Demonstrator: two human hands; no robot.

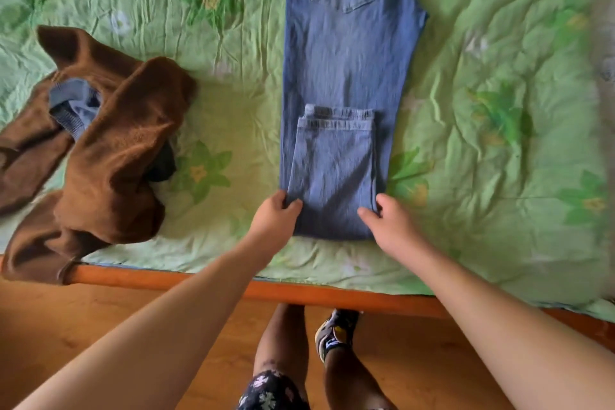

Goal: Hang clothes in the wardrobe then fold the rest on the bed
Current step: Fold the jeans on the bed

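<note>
- Two garments lay on the bed (499, 110), so the folding half of the task was in hand; no wardrobe showed in the view.
- At the left, a brown sweater (109, 150) sat crumpled near the bed's edge with a bluish piece of cloth (75, 106) tucked in it, untouched and well apart from both hands.
- The left hand (274, 215) gripped the left side of the jeans (346, 83), fingers (294, 205) curled shut on the denim.
- The jeans lay flat mid-bed, legs stacked, with the hems already turned up over the lower leg and a back pocket showing at the far end.
- The right hand (389, 220) pinched the right side of the same fold, thumb on top.
- By my judgement, the next move called for both hands to lift that near fold together and carry it evenly toward the pocket end, keeping the edges square.
</note>
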